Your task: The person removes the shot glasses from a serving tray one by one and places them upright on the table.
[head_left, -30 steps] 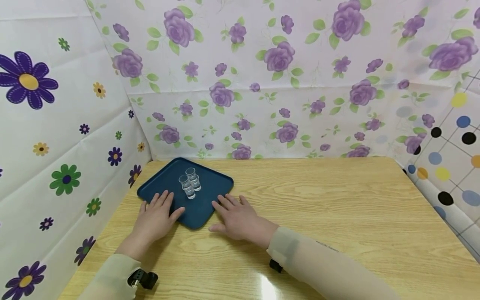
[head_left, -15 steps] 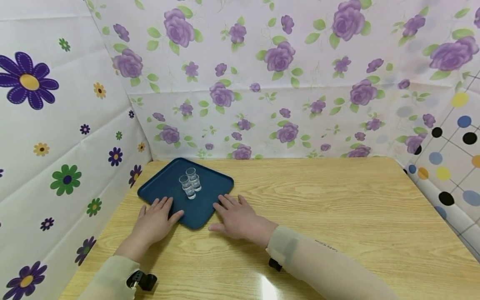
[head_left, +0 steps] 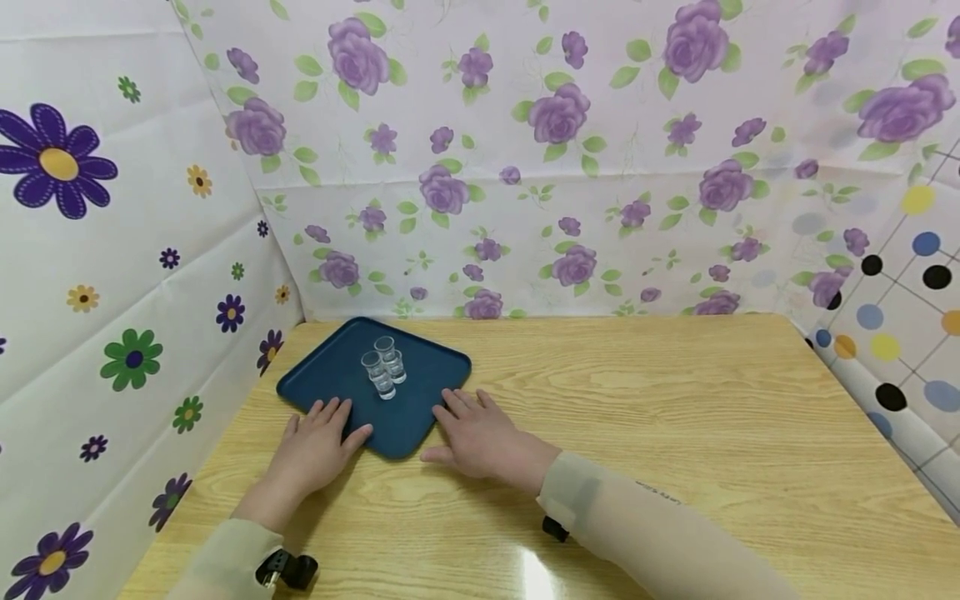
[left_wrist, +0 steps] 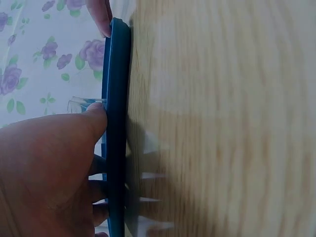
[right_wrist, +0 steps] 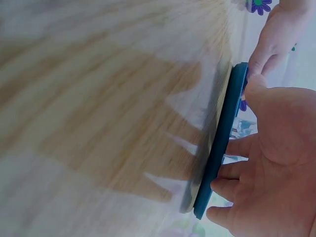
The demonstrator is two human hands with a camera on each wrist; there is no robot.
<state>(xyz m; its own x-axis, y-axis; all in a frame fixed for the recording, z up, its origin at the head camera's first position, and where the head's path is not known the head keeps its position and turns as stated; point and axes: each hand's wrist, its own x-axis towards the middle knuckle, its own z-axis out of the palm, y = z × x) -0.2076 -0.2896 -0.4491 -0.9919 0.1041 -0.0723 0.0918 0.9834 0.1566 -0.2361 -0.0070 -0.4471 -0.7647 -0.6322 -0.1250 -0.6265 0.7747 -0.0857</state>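
Note:
A dark blue tray lies turned cornerwise on the wooden table's left part. Small clear glasses stand close together near its middle, a front glass and one behind it. My left hand touches the near left edge with fingers spread and fairly straight; in the left wrist view its thumb meets the tray's rim. My right hand rests its fingertips along the near right edge. In the right wrist view its fingers lie extended against the rim. Neither hand curls round the tray.
The wooden table stretches off to the right of the tray. A flowered cloth wall stands behind it. A daisy-patterned sheet borders the left side, close to the tray's left corner.
The tray with its glasses has shifted very slightly to the right. My left hand has drawn a little nearer and then right; my right hand has edged slightly right.

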